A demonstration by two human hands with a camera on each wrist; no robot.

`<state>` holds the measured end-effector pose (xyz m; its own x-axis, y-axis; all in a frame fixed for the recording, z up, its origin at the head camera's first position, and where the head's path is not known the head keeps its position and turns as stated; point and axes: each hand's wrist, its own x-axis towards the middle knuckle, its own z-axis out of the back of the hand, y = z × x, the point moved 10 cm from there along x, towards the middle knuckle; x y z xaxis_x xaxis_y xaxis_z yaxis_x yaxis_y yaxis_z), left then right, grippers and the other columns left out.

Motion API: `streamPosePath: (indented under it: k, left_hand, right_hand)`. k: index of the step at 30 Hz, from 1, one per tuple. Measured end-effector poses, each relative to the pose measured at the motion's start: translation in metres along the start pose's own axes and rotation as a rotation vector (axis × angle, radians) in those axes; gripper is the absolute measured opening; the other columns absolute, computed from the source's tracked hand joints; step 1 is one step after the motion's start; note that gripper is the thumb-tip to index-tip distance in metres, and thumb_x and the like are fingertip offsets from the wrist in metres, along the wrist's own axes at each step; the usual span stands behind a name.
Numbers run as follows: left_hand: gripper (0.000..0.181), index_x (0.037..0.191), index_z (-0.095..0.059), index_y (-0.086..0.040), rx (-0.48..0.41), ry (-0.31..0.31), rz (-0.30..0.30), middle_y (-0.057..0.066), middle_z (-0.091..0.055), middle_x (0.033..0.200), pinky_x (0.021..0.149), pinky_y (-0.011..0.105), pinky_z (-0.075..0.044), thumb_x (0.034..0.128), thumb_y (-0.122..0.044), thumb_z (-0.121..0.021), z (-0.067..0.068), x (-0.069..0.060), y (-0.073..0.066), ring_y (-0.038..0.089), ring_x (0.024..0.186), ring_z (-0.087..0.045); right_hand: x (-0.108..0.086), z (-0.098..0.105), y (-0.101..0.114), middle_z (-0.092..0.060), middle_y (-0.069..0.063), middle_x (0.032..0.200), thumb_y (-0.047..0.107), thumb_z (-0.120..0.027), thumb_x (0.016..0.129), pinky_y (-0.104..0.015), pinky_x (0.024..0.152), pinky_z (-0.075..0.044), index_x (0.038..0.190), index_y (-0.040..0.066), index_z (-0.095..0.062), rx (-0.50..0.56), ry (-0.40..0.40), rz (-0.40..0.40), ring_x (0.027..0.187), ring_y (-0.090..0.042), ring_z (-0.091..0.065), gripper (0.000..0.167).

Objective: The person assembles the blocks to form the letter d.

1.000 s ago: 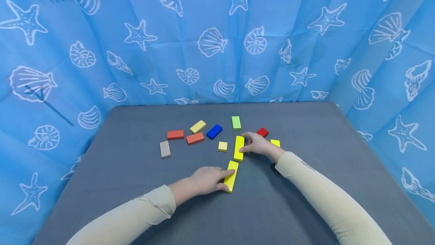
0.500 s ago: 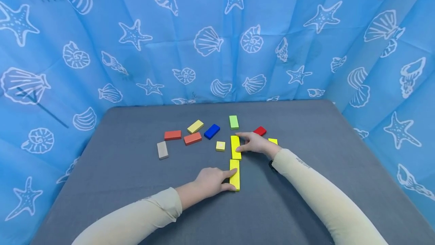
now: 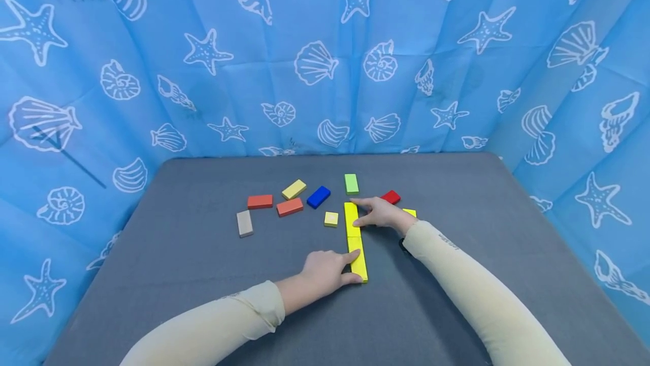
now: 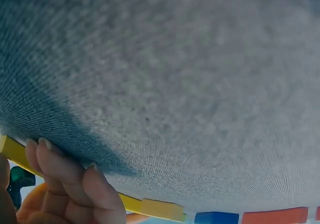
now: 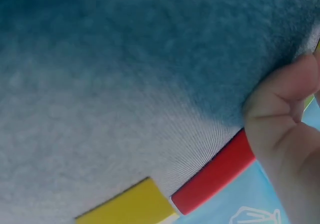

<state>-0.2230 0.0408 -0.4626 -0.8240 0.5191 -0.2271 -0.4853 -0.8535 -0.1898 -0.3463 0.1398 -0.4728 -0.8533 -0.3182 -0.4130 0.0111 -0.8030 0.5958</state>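
Two long yellow blocks lie end to end on the grey table, their short ends meeting in a nearly straight line. My left hand [image 3: 325, 271] pinches the near yellow block [image 3: 359, 268], index finger over its top and thumb at its near end. On the far yellow block [image 3: 350, 212], my right hand [image 3: 382, 212] has its index finger at the far end and its thumb on the right side. In the left wrist view, curled fingers [image 4: 70, 179] lie along the yellow row [image 4: 15, 153]. The right wrist view shows part of the right hand [image 5: 285, 114] at the edge.
Left of the row lie a small pale yellow block [image 3: 331, 219], a blue block [image 3: 319, 197], two orange-red blocks, a pale yellow block [image 3: 294, 189] and a beige block [image 3: 245, 224]. Beyond is a green block [image 3: 351, 184]. A red block [image 3: 391, 197] and yellow block [image 3: 409, 212] sit right.
The near yellow block has turned and shifted right under my left hand, and its far end now meets the far block. The far block has straightened slightly; my right hand stays on it.
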Motion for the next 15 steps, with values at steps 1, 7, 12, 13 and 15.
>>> streamPosePath:
  k: [1, 7, 12, 13, 15]
  left_hand:
    - [0.064, 0.145, -0.047, -0.036, -0.003, -0.007, -0.004, -0.002, -0.046, 0.055, 0.048, 0.025, -0.036, 0.0873, -0.062, -0.058, 0.0009, 0.0008, -0.0008, 0.013, 0.051, -0.043]
    - [0.064, 0.144, -0.048, -0.035, 0.017, -0.033, 0.006, -0.002, -0.046, 0.054, 0.046, 0.025, -0.034, 0.0873, -0.062, -0.058, 0.0038, 0.0024, -0.0016, 0.014, 0.048, -0.041]
    - [0.064, 0.144, -0.048, -0.035, -0.005, -0.017, 0.027, -0.001, -0.046, 0.056, 0.047, 0.026, -0.036, 0.0864, -0.062, -0.059, 0.0041, 0.0029, -0.0010, 0.015, 0.051, -0.043]
    - [0.064, 0.144, -0.049, -0.035, -0.014, -0.013, 0.028, -0.001, -0.046, 0.056, 0.047, 0.026, -0.036, 0.0863, -0.062, -0.060, 0.0041, 0.0032, -0.0012, 0.015, 0.051, -0.043]
    - [0.064, 0.144, -0.049, -0.035, -0.028, -0.006, 0.029, -0.001, -0.046, 0.057, 0.048, 0.026, -0.036, 0.0863, -0.061, -0.060, 0.0040, 0.0035, -0.0009, 0.015, 0.053, -0.044]
  right_hand:
    - [0.0004, 0.0001, -0.0009, -0.037, -0.022, 0.149, 0.031, -0.074, 0.087, -0.045, 0.095, -0.047, 0.150, 0.017, -0.040, 0.005, 0.004, -0.010, 0.118, -0.034, -0.049, 0.073]
    - [0.0029, 0.0001, -0.0037, -0.035, -0.021, 0.151, 0.030, -0.073, 0.089, -0.041, 0.087, -0.051, 0.152, 0.019, -0.036, 0.037, 0.041, -0.056, 0.114, -0.031, -0.050, 0.074]
    - [0.0033, -0.0002, -0.0046, -0.033, -0.020, 0.152, 0.030, -0.073, 0.088, -0.039, 0.087, -0.051, 0.152, 0.019, -0.035, 0.035, 0.053, -0.065, 0.117, -0.031, -0.048, 0.075]
    - [0.0030, -0.0002, -0.0050, -0.033, -0.020, 0.152, 0.030, -0.073, 0.088, -0.039, 0.086, -0.051, 0.152, 0.020, -0.035, 0.036, 0.053, -0.069, 0.117, -0.032, -0.047, 0.075]
    - [0.0024, -0.0002, -0.0051, -0.033, -0.021, 0.152, 0.030, -0.073, 0.088, -0.038, 0.085, -0.051, 0.152, 0.020, -0.035, 0.037, 0.053, -0.076, 0.116, -0.032, -0.047, 0.075]
